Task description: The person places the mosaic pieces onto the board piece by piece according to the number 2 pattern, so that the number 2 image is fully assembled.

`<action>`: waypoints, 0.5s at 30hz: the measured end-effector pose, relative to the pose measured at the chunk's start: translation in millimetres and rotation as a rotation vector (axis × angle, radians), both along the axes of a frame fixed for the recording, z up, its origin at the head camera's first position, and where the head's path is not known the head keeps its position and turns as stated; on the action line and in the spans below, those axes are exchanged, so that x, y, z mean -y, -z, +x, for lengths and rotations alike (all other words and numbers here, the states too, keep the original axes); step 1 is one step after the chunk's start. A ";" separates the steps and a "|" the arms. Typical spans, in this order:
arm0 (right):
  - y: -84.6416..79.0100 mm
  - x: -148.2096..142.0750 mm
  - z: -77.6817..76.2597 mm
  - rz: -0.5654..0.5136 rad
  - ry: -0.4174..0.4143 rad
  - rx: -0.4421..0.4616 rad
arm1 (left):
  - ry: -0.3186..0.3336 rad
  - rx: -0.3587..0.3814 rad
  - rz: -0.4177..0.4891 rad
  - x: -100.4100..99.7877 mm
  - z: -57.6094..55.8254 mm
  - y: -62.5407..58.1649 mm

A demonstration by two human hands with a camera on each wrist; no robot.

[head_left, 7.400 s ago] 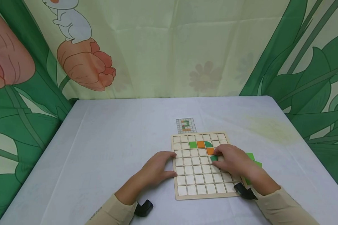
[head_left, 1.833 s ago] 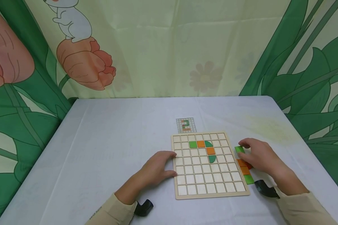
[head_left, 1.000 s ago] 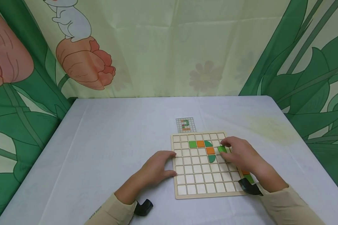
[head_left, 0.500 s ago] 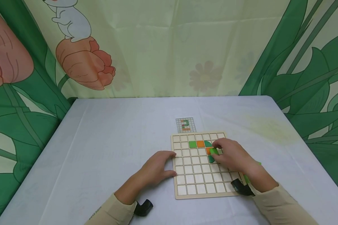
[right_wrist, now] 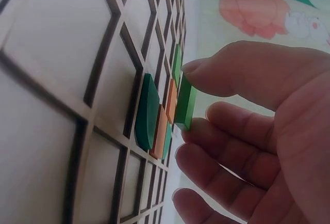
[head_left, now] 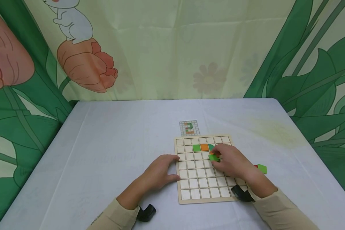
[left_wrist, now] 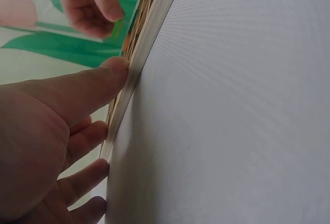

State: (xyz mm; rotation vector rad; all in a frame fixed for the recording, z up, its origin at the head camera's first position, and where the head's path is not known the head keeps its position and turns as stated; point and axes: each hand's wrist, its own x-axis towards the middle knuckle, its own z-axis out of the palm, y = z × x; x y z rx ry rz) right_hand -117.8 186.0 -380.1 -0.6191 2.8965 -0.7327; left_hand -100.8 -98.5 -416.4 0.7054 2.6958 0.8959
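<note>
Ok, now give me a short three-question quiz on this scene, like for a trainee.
1. Which hand pinches a green tile?
2. True or false: the left hand rests on the pattern card.
3. On the board, the middle tile of the farthest filled row is: A) red; B) orange; C) blue.

Key:
1. The right hand.
2. False; it touches the board's edge.
3. B.

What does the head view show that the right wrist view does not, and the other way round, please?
Only the head view shows the card and the loose tiles to the right of the board. Only the right wrist view plainly shows the dark green piece nearest that camera. Both show the right hand pinching a green tile over the board.
</note>
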 end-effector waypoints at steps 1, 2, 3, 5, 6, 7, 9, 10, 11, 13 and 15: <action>0.3 0.8 -0.1 0.000 0.000 0.000 | 0.000 0.001 0.001 -0.1 0.0 -0.2; 0.5 1.7 -0.2 0.001 -0.001 -0.001 | 0.000 0.002 0.001 -0.1 0.0 -0.4; 0.7 2.6 -0.3 0.004 0.000 0.001 | 0.000 0.002 0.001 -0.3 0.0 -0.6; 1.2 4.4 -0.3 0.010 0.005 0.007 | 0.000 0.001 -0.001 -0.4 0.1 -0.6; 1.2 5.3 -0.1 0.012 0.007 0.011 | 0.001 -0.001 -0.002 -0.5 0.1 -0.4; 1.3 6.2 0.2 0.014 0.009 0.018 | 0.001 -0.002 -0.004 -0.5 0.2 -0.2; 1.4 7.8 0.9 0.013 0.014 0.033 | 0.000 -0.004 -0.005 -0.6 0.2 0.2; 1.4 8.5 1.4 0.013 0.015 0.040 | -0.001 -0.005 -0.007 -0.6 0.2 0.5; 1.4 9.2 1.8 0.015 0.013 0.042 | -0.001 -0.006 -0.009 -0.6 0.3 0.7; 1.6 10.6 2.5 0.019 0.014 0.046 | -0.002 -0.006 -0.010 -0.6 0.2 1.0; 2.2 11.9 2.8 0.027 0.014 0.046 | -0.002 -0.007 -0.011 -0.6 0.2 1.4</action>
